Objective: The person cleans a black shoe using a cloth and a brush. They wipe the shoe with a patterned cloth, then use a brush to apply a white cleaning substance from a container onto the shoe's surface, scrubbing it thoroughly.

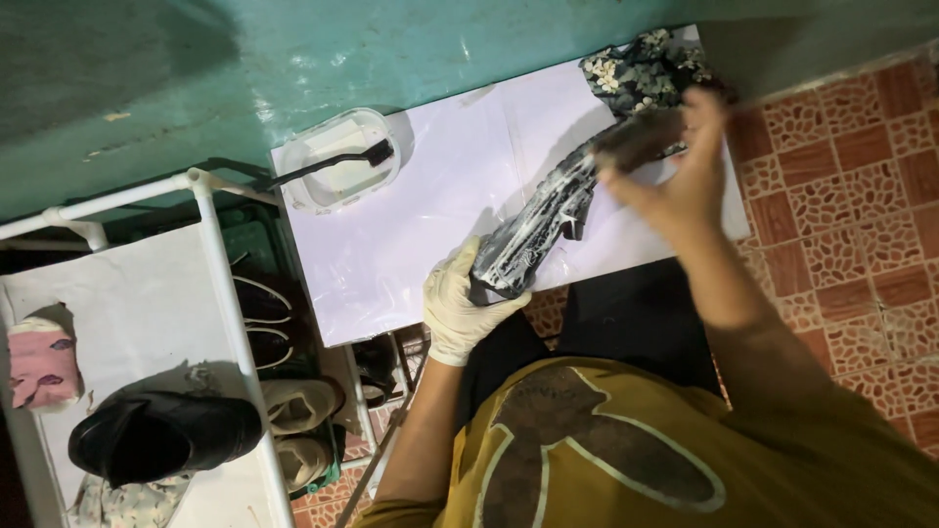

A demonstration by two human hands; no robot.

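Note:
My left hand (458, 305), in a white glove, grips the near end of a black shoe (544, 217) streaked with white foam. The shoe is held tilted above a white board (411, 235). My bare right hand (687, 184) is closed on a brown brush (638, 139), blurred, pressed against the shoe's far end. A clear plastic tub (342, 166) stands at the board's far left corner with a black toothbrush (333, 164) lying across it. A dark floral cloth (646, 70) lies at the board's far right corner.
A white pipe-frame shoe rack (220, 293) stands to the left, with a black shoe (161, 435) and a pink item (39, 364) on top and pale shoes (298, 403) on lower shelves. Teal wall (293, 59) behind; red patterned floor tiles (851, 196) to the right.

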